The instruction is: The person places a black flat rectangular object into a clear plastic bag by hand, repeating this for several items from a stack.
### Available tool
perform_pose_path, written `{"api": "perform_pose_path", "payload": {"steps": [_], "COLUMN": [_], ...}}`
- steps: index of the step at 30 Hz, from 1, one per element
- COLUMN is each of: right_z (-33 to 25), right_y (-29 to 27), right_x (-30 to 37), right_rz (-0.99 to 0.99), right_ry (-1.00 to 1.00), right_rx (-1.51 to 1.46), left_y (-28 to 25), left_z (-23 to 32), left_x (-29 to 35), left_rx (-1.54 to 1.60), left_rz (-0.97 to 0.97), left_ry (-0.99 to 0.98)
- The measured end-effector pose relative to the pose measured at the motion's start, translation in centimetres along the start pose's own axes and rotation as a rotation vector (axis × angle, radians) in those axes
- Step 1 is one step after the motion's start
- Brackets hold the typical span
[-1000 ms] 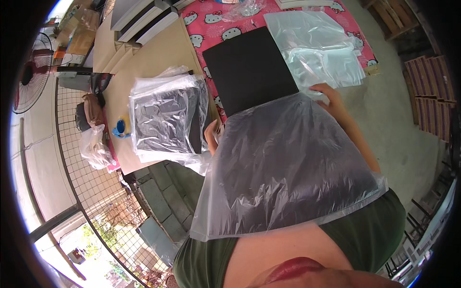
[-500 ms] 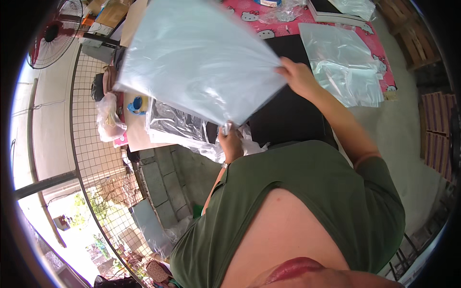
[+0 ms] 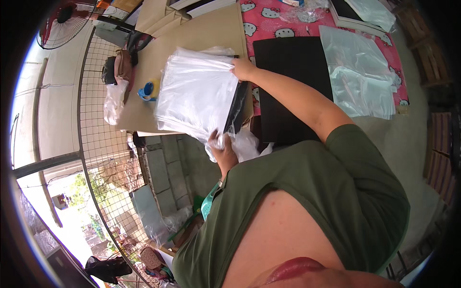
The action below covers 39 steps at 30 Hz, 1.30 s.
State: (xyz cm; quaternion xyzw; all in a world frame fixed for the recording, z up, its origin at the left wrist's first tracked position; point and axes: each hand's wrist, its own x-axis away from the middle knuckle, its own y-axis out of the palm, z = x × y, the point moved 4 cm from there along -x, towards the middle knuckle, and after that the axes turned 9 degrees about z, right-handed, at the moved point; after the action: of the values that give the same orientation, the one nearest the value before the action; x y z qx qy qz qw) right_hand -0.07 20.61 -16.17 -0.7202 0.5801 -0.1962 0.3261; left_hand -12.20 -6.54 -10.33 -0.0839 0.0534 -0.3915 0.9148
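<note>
Head view: the left hand (image 3: 224,152) pinches a plastic bag's (image 3: 192,91) near edge; the right hand (image 3: 244,69) grips its far right corner. The bag covers a wrapped stack (image 3: 236,109) on brown card (image 3: 218,31). Rightward, a black board (image 3: 288,72) and clear bags (image 3: 357,72) lie on pink cat-print cloth (image 3: 264,29). Farther, a blue-and-white box (image 3: 293,2) bears lettering too small to read. Leftward stand wire mesh (image 3: 94,122) and a fan (image 3: 64,24).

On brown flat-topped table (image 3: 213,33): translucent white plastic bag (image 3: 192,91) over black rectangular pile (image 3: 235,111); blue plastic ring (image 3: 142,92) to their left; flat black rectangular board (image 3: 290,60) to their right, on pink patterned cloth (image 3: 264,20); clear plastic bags (image 3: 357,72) right of it; black-covered book (image 3: 344,10) behind those.
</note>
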Motion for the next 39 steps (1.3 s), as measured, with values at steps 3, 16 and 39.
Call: {"api": "perform_pose_path", "payload": {"steps": [3,16,39], "right_z": [-0.9,0.6,2.8], "right_y": [-5.1,-25.5,-25.1], "right_x": [2.8,13.0,17.1], "right_rz": [0.175,0.320,-0.130], "right_ry": [-0.029,0.019,-0.241], "right_rx": [-0.125,-0.606,-0.991], "left_y": [5.9,23.2,21.1], "left_z": [9.5,14.9,11.1], "left_x": [-0.9,-1.8,-3.3], "left_rx": [-0.158,0.526,0.428], "left_rz": [-0.466,-0.966,-0.931], "left_ry": [0.014,-0.256,-0.604]}}
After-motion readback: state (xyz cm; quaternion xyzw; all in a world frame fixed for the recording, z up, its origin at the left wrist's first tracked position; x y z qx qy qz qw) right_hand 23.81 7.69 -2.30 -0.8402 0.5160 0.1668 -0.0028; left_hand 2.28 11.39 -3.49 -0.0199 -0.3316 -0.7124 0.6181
